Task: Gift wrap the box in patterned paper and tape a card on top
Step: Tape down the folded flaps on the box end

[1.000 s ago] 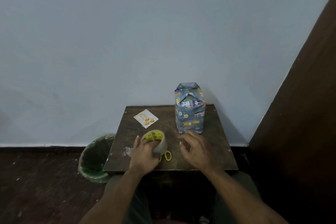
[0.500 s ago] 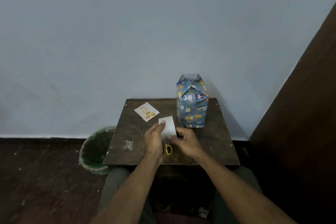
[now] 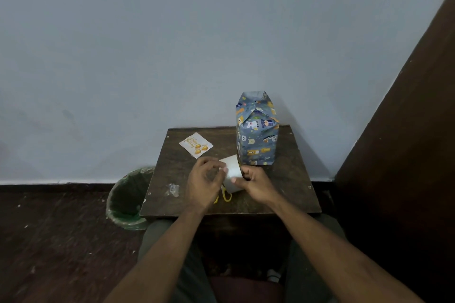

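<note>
Near the tabletop's (image 3: 283,194) front edge, my left hand (image 3: 204,179) and right hand (image 3: 256,183) both gripped the tape roll (image 3: 232,174). A second earlier it sat there under my left hand alone. Bare wood lay right of the wrapped box (image 3: 257,135).

Dim, flat indoor light, pale wall (image 3: 172,44) evenly grey, soft shadow right of the wrapped box (image 3: 257,130), floor (image 3: 49,241) nearly black, wide-angle bending at edges, slight softness throughout, no glare
</note>
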